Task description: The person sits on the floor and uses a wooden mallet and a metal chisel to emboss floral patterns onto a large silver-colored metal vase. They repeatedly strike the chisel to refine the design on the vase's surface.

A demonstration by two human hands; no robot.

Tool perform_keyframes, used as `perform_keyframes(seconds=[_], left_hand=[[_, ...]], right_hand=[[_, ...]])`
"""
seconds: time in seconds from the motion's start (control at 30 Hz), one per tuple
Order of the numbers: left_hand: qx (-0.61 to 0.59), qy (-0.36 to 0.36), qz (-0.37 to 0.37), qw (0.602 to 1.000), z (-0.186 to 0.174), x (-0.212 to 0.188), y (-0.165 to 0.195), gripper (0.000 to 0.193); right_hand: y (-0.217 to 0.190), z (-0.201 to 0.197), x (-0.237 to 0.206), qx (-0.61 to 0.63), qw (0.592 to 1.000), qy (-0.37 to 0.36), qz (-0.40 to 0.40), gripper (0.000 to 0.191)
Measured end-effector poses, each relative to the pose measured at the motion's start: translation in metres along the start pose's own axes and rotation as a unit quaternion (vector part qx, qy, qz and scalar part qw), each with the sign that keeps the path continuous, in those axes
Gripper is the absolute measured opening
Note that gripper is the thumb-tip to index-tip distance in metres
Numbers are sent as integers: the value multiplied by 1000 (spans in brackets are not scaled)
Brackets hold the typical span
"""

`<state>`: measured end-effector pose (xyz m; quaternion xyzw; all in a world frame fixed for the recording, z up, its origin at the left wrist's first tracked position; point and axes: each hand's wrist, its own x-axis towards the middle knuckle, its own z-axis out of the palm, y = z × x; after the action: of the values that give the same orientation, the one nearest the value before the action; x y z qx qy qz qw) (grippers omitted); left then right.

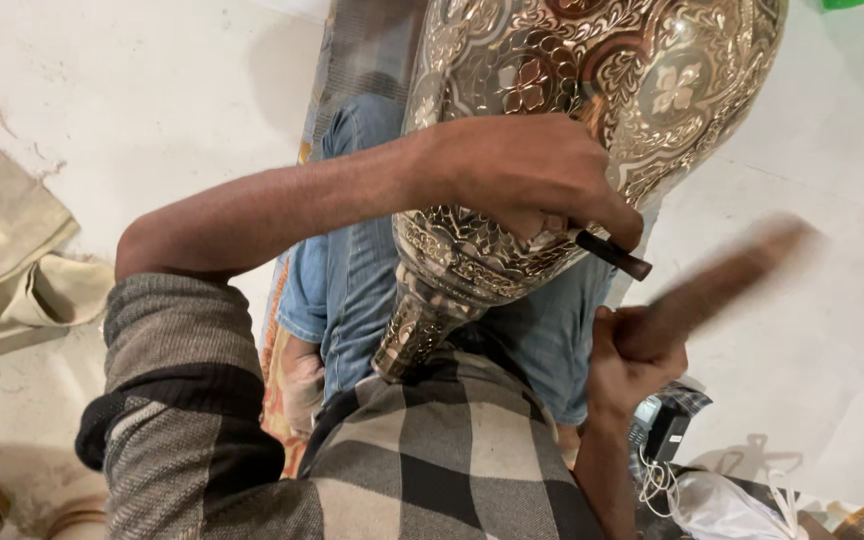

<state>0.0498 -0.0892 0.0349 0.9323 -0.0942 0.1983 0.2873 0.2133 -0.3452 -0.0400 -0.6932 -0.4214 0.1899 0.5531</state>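
Brass vase (592, 90) with engraved floral panels is lying across the lap here, neck pointing back toward the body and the fat belly running away up out of the shot. I'm watching this one remotely and honestly the risky bit is the tool work.

Left hand (527, 175) is reaching over the vase's shoulder, forearm draped across it, fingers closed tight around a thin dark chisel (612, 254) whose tip I'm guessing is sitting on the metal just under the knuckles, though the hand is hiding the contact point. Right hand (632, 365) is below the vase and to its right side, fist wrapped around a wooden mallet (722, 285) that's smeared with motion blur, so it's swinging.

What I'm worrying about: the vase is curved and polished and only resting on denim-covered legs (352, 280), so a strike landing off-centre could be skidding the chisel across the pattern and scratching a finished panel, or the whole vase could be rolling off the lap toward the white floor (152, 90). The thumb is also sitting close to the chisel's struck end, so a mistimed blow could be catching it.

Further out from the vase, a folded cloth (12, 250) is lying to its left on the floor, and some white cable and a plastic bag (722, 500) are sitting below it on the right.
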Motion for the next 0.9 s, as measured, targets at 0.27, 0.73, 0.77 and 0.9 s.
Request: perform_keyframes(seconds=[0.27, 0.73, 0.77, 0.9], left_hand=[[-4, -65, -17, 998, -3, 5, -4, 36], [-266, 501, -321, 758, 70, -6, 77, 47], [-197, 491, -347, 774, 74, -1, 78, 48], [-31, 494, -402, 770, 80, 16, 83, 43]], right_hand=[[3, -11, -5, -105, 993, -28, -35, 16], [27, -3, -60, 123, 933, -152, 303, 26], [28, -5, -51, 97, 956, -142, 237, 25], [18, -7, -7, 27, 988, -136, 66, 30]])
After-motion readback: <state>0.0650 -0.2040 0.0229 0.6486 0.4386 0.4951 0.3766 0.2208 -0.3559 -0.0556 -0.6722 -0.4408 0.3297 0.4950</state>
